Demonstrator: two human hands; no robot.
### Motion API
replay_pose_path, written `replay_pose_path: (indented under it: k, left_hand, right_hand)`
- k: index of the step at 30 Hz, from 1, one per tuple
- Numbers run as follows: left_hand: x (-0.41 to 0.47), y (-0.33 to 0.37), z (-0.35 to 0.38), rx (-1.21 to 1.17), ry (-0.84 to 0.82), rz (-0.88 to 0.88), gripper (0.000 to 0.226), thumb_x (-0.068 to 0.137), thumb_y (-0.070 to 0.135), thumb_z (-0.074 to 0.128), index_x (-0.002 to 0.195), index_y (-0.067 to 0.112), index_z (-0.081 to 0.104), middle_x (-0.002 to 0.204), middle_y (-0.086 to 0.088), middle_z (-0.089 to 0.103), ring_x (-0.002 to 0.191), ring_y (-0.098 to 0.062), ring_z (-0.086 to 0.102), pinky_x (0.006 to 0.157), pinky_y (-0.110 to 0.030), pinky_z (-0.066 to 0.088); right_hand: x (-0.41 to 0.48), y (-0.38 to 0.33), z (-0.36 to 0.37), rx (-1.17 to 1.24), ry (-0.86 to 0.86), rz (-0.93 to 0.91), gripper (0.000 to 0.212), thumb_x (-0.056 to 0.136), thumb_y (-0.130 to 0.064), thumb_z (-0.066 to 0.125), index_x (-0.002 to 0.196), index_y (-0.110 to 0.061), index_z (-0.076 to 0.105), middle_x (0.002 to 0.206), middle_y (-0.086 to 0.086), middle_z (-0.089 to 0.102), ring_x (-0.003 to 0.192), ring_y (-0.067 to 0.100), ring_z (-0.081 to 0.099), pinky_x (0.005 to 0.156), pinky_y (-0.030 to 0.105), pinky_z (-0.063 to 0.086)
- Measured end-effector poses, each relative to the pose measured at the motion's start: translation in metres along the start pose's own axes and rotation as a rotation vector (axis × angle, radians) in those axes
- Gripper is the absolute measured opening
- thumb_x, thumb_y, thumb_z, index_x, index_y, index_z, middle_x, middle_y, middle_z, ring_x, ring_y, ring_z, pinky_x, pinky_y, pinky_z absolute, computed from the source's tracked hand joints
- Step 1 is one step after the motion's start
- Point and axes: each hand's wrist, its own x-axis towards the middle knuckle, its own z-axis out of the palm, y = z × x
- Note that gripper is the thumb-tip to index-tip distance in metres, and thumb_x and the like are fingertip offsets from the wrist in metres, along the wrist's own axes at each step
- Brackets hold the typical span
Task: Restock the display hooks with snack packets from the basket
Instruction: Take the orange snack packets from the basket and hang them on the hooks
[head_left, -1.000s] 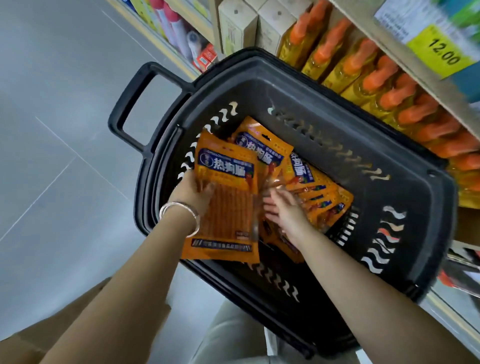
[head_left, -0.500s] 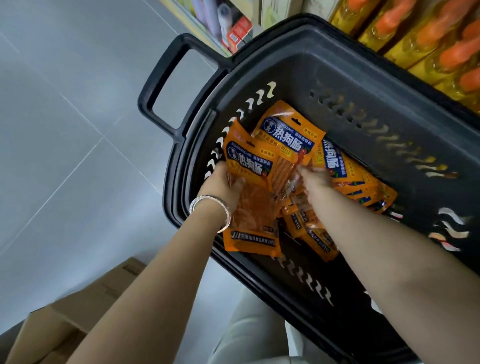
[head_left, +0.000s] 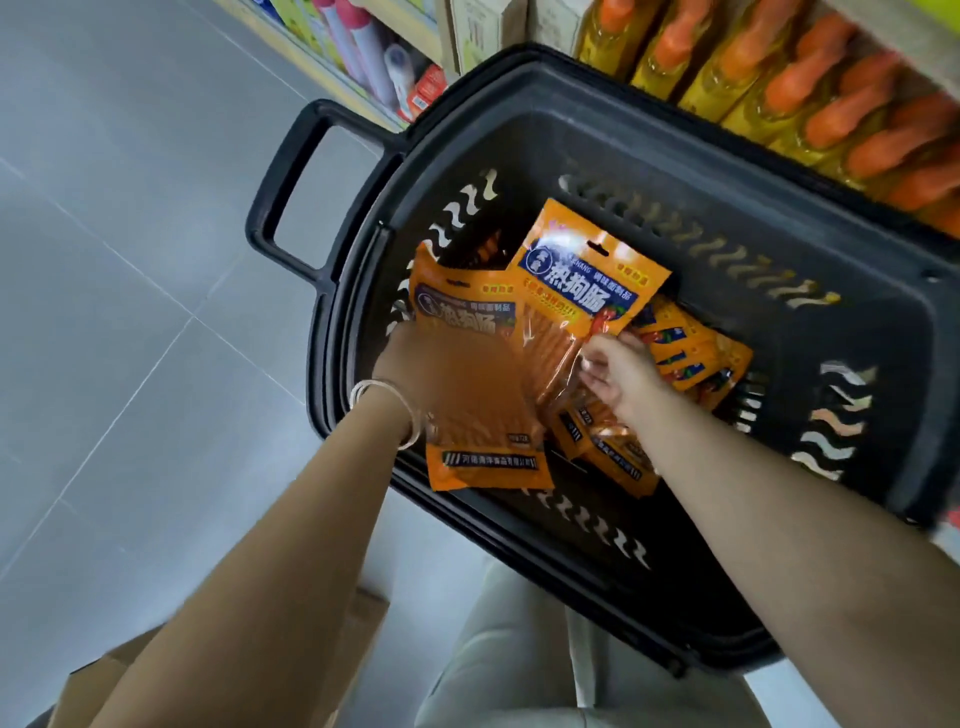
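- Grey tiled floor (head_left: 130, 260) left of black basket (head_left: 675, 171); orange-capped bottles (head_left: 779, 67) shelved behind it.
- Orange snack packets (head_left: 685, 353), printed "热狗肠", lie inside basket.
- Left hand (head_left: 405, 358) grips near packet (head_left: 483, 441); right hand (head_left: 618, 374) pinches raised packet (head_left: 587, 275), both over basket.

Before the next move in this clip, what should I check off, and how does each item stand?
1. Grip of left hand on near packet: ok.
2. Pinch of right hand on raised packet: ok.
3. Unblocked hang slot on raised packet: ok.
4. Stock of loose packets in basket: ok.
5. Free display hook within reach: cannot tell, none in view.
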Motion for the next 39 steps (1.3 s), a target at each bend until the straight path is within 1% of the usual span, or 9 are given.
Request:
replay_pose_path:
  k: [6,10,14,20,23,26,31,36,39]
  left_hand:
    - [-0.047,0.019,0.011,-0.217,0.019,0.015,0.021,0.084,0.015,0.062,0.101,0.025,0.054,0.091,0.000,0.064,0.080,-0.021,0.063,0.063,-0.030,0.050]
    - [-0.100,0.032,0.030,-0.295,0.028,0.102,0.009,0.090,0.028,0.055,0.090,0.037,0.056,0.070,0.012,0.066,0.062,-0.010,0.064,0.043,-0.016,0.047]
    - [-0.163,0.045,0.059,-0.394,-0.090,0.164,0.014,0.089,0.036,0.060,0.079,0.026,0.064,0.075,-0.001,0.069,0.069,-0.023,0.064,0.067,-0.036,0.053]
    - [-0.279,0.075,0.119,-0.286,-0.106,0.486,0.053,0.073,0.066,0.057,0.098,0.020,0.064,0.095,-0.005,0.065,0.083,-0.026,0.058,0.079,-0.038,0.048]
    - [-0.346,0.099,0.148,-0.219,-0.051,0.623,0.068,0.087,0.061,0.046,0.137,0.014,0.046,0.129,0.000,0.053,0.117,-0.029,0.053,0.100,-0.034,0.038]
    - [-0.410,0.122,0.177,-0.181,-0.094,0.767,0.069,0.091,0.056,0.044,0.140,0.009,0.040,0.140,-0.007,0.045,0.131,-0.026,0.040,0.097,-0.025,0.029]
    - [-0.504,0.170,0.213,-0.214,-0.236,1.042,0.015,0.092,0.045,0.051,0.097,0.034,0.060,0.108,0.014,0.063,0.103,-0.013,0.056,0.084,-0.023,0.038]
    - [-0.553,0.226,0.235,-0.345,-0.214,1.206,0.014,0.092,0.034,0.055,0.081,0.031,0.062,0.081,0.021,0.065,0.076,0.001,0.060,0.067,-0.017,0.048]
    - [-0.573,0.265,0.249,-0.398,-0.197,1.265,0.019,0.092,0.025,0.056,0.074,0.028,0.062,0.066,0.018,0.066,0.066,0.000,0.062,0.063,-0.018,0.050]
  right_hand:
    - [-0.052,0.016,-0.060,-0.068,0.091,-0.155,0.020,0.090,-0.047,0.056,0.095,-0.027,0.059,0.065,-0.004,0.067,0.056,0.006,0.066,0.054,0.023,0.054]
    - [-0.100,0.031,-0.101,-0.318,0.180,-0.455,0.029,0.098,-0.032,0.048,0.095,-0.006,0.061,0.079,0.013,0.063,0.085,0.037,0.065,0.086,0.056,0.050]
    - [-0.163,0.041,-0.152,-0.258,0.295,-0.732,0.024,0.098,-0.018,0.050,0.089,0.001,0.060,0.083,0.018,0.062,0.081,0.029,0.058,0.084,0.057,0.048]
    - [-0.287,0.039,-0.264,-0.028,0.505,-1.030,0.041,0.097,-0.008,0.050,0.065,-0.030,0.039,0.061,-0.014,0.038,0.057,-0.003,0.039,0.060,0.008,0.034]
    - [-0.345,0.040,-0.325,0.056,0.635,-1.145,0.036,0.099,-0.013,0.046,0.065,-0.023,0.043,0.062,-0.012,0.041,0.059,-0.006,0.041,0.061,0.011,0.034]
    - [-0.389,0.038,-0.385,0.096,0.701,-1.207,0.030,0.101,-0.020,0.043,0.076,-0.003,0.051,0.069,0.015,0.049,0.070,0.023,0.049,0.068,0.032,0.037]
    - [-0.461,0.025,-0.471,0.060,0.847,-1.385,0.018,0.099,-0.008,0.044,0.096,-0.014,0.060,0.087,-0.008,0.061,0.079,-0.003,0.048,0.072,-0.001,0.033]
    - [-0.501,-0.015,-0.549,0.239,0.923,-1.405,0.021,0.099,-0.024,0.045,0.094,-0.013,0.062,0.089,0.003,0.063,0.083,0.019,0.056,0.073,0.037,0.043]
    - [-0.526,-0.052,-0.578,0.365,0.947,-1.449,0.022,0.095,-0.033,0.048,0.080,-0.027,0.062,0.082,-0.005,0.066,0.077,0.011,0.059,0.069,0.033,0.046]
